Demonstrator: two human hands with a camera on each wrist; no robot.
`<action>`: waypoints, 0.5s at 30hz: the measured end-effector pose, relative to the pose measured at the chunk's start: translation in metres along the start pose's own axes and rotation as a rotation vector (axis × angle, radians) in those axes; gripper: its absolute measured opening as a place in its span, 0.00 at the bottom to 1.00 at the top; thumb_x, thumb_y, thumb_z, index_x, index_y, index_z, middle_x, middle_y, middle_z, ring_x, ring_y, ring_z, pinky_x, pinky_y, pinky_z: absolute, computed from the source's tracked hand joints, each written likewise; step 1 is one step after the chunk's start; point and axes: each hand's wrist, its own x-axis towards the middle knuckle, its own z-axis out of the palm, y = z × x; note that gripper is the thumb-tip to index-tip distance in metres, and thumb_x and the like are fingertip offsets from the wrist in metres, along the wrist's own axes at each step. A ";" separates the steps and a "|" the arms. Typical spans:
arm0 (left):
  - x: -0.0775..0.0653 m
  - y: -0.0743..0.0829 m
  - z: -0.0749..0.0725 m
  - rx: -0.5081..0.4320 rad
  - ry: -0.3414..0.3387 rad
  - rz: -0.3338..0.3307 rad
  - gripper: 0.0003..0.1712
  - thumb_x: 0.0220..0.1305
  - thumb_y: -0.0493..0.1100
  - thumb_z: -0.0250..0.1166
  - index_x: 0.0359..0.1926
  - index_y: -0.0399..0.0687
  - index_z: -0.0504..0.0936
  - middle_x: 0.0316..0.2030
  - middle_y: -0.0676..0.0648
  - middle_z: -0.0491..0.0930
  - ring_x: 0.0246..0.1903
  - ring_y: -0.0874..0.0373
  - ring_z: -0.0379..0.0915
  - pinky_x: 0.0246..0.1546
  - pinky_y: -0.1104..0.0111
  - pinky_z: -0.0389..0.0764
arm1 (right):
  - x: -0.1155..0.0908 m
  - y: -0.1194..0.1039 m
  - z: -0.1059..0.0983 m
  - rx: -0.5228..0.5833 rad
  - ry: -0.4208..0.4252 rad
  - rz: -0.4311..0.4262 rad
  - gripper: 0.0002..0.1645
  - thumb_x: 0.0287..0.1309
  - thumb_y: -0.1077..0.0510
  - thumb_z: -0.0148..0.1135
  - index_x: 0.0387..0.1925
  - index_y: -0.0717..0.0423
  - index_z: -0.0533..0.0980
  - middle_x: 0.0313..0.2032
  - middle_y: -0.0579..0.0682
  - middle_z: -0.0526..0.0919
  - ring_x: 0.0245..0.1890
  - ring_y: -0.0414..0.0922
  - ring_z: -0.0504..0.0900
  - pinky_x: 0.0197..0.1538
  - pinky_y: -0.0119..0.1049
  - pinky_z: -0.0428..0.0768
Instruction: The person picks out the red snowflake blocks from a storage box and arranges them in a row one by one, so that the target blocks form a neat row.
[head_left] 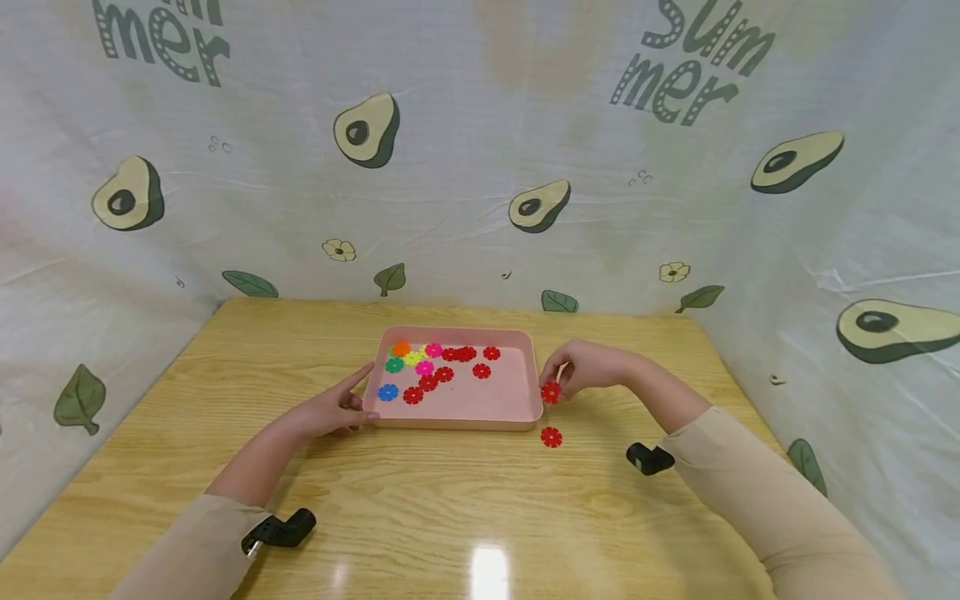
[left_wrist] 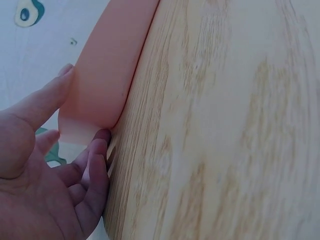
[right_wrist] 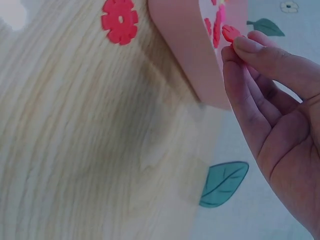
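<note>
A pink tray [head_left: 450,423] lies on the wooden table, with several flower-shaped plastic discs inside it. My left hand [head_left: 327,410] is at its front left corner, the thumb against the front wall and the index finger stretched along the left side. In the left wrist view, the other fingers [left_wrist: 98,172] bend loosely beside the tray wall. Just outside the right rim, my right hand [head_left: 588,367] pinches a red flower-shaped disc [head_left: 551,392] between thumb and fingertips. Another red disc [head_left: 551,437] lies flat on the table, in front of the tray's right corner.
Red discs [head_left: 482,371] are spread through the tray's middle. Toward its left are a blue disc [head_left: 387,392], a green disc [head_left: 393,365], an orange disc [head_left: 402,349], and yellow and pink ones. A printed cloth [head_left: 450,250] hangs behind and beside the table [head_left: 420,517].
</note>
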 end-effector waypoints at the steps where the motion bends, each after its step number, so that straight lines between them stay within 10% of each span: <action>1: 0.000 -0.001 0.000 0.001 0.000 0.004 0.56 0.61 0.48 0.70 0.78 0.57 0.41 0.39 0.43 0.67 0.34 0.50 0.69 0.35 0.64 0.72 | -0.002 0.001 0.001 0.010 0.001 0.011 0.16 0.49 0.73 0.69 0.40 0.56 0.84 0.36 0.47 0.82 0.34 0.46 0.79 0.40 0.46 0.81; 15: 0.001 -0.001 0.001 0.017 0.002 -0.001 0.56 0.61 0.49 0.70 0.78 0.56 0.41 0.40 0.42 0.67 0.34 0.51 0.68 0.35 0.63 0.71 | -0.019 0.029 0.022 0.086 -0.015 0.047 0.14 0.47 0.70 0.71 0.38 0.58 0.83 0.34 0.48 0.82 0.30 0.44 0.78 0.39 0.43 0.80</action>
